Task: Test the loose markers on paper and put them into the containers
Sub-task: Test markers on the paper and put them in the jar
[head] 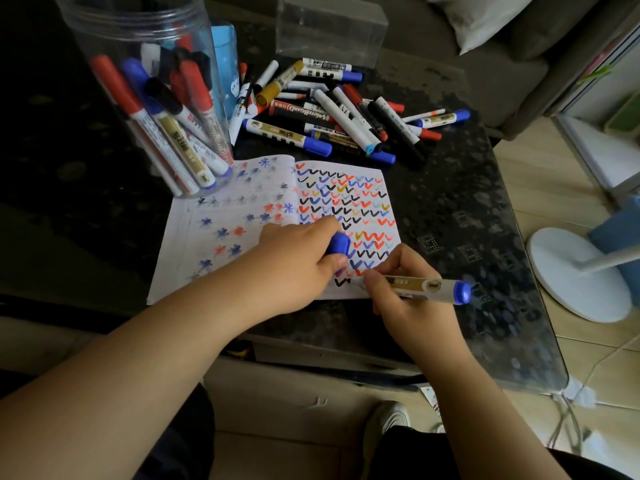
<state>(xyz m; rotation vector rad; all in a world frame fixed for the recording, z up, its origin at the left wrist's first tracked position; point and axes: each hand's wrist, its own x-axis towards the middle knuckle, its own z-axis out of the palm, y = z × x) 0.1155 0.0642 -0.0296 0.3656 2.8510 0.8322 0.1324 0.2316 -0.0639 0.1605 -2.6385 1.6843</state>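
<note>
The right hand [398, 289] pinches a blue-ended marker [415, 287] between thumb and fingers, the barrel lying nearly flat and pointing left, its tip at the bottom row of marks on the open notebook [242, 233]; whether the tip actually touches the paper is hard to tell, since the fingers hide it. The left hand [301, 258] rests on the notebook's right page with its fingers curled round a blue cap [338, 243], which pokes out past the thumb. The right page is filled with rows of red, blue, black and yellow check marks, and the left page shows scattered blue and red asterisks. Beyond the notebook, a heap of loose markers [332, 109] lies on the dark speckled table [467, 209], their caps blue, red, black and gold. To the left of the heap stands a tall clear round jar [149, 95] already holding a number of markers, and a light blue cup [225, 64] sits just behind it. A clear rectangular box [329, 26] stands at the far side of the heap.
</note>
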